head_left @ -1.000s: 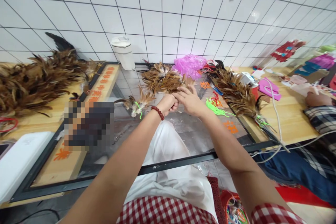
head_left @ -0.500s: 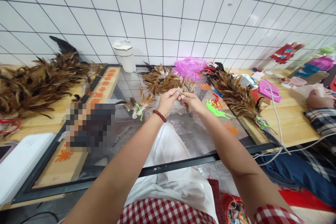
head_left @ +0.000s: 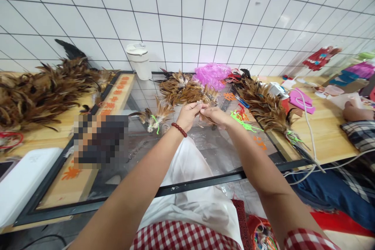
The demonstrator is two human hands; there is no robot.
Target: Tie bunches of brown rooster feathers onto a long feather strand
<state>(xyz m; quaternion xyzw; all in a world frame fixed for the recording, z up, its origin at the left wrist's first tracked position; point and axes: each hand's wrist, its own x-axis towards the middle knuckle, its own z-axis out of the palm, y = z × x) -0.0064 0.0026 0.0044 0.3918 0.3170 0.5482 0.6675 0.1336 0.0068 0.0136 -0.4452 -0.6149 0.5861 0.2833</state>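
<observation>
My left hand [head_left: 187,114], with a red bead bracelet [head_left: 179,129] on the wrist, and my right hand [head_left: 215,116] meet over the glass tabletop [head_left: 202,148]. Both are pinched on the stems of a bunch of brown feathers [head_left: 184,90] that fans away from me. A smaller feather bundle tied with green cord [head_left: 152,118] lies just left of my left hand. Green cords [head_left: 241,120] lie to the right of my right hand.
A large heap of brown feathers [head_left: 41,90] covers the left bench. A white lidded cup [head_left: 140,60] stands by the tiled wall, with pink plastic [head_left: 211,74] beside it. Another feather bundle [head_left: 265,107] lies right. Another person's hand [head_left: 353,111] rests at the far right.
My right hand has closed from flat, stretched fingers into a pinch on the feather stems beside my left hand. Both hands have lifted slightly toward the feather bunch.
</observation>
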